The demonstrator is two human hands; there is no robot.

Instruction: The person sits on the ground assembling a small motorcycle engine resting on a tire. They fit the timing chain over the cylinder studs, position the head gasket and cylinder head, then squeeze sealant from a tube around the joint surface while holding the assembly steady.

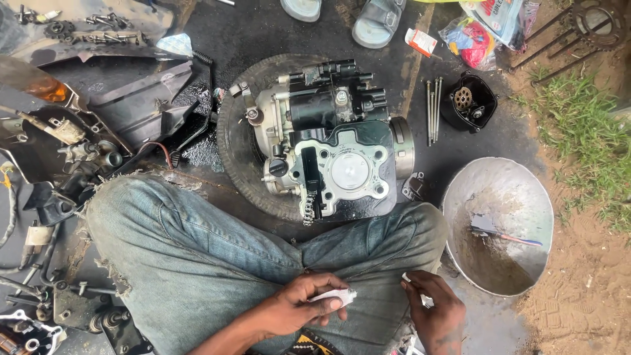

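Left hand (296,309) at 6 o'clock, fingers pinching one small white tube (336,297) over the lap; right hand (435,310) at 5 o'clock, fingers curled, grip unclear. One engine (328,141) on one tyre (233,141), centre. One metal bowl (519,190) at 3 o'clock. Two sandals (378,20) at 12.

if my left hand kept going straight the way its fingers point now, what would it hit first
Probably the right hand. The left hand holds a small white tube pointing rightward over the jeans, and the right hand sits next in that line, though depth is hard to judge.
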